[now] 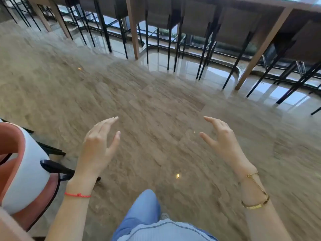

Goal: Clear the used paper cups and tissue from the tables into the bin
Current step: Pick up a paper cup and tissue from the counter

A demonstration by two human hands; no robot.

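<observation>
Hands empty: we see left hand and right hand released, fingers loosely spread over blurred beige wood-pattern floor. Paper cups, tissue, bin: out of view. Orange-and-white curved chair sits at left.

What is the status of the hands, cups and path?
Left hand open, right hand open, both empty. No cups, tissue or bin in view. Chair at left; floor ahead bare.

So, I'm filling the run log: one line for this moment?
left hand: open, empty | right hand: open, empty | cups, tissue, bin: not in view | floor: blurred
</observation>
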